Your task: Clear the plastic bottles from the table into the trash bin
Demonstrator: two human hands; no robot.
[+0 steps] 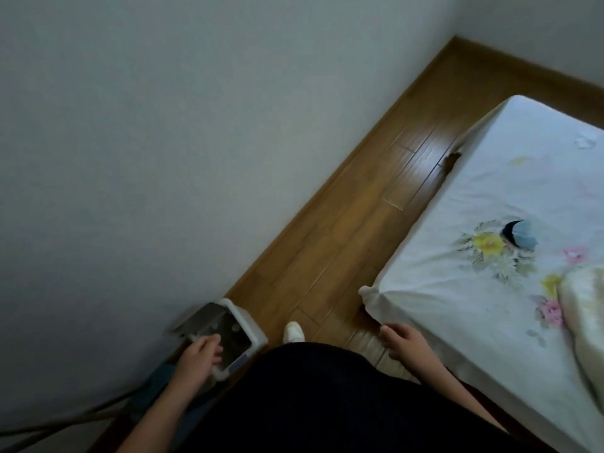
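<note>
The left hand [199, 353] hangs over the near rim of the white trash bin [243, 325], fingers loosely curled and empty; the bin stands against the wall [163, 142] on the wooden floor [343, 243]. Right hand [403, 343] hovers open beside the bed's [474, 289] near corner. No bottles are visible.

Dark, loose black garment [327, 403] over torso; forearms bare (no sleeves visible); white shoe [293, 331] on one foot.

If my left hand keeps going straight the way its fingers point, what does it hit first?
Probably the open mouth of the white plastic trash bin: the left hand hangs at its near rim, fingers aimed into the dark interior. Height above the rim is unclear.
</note>
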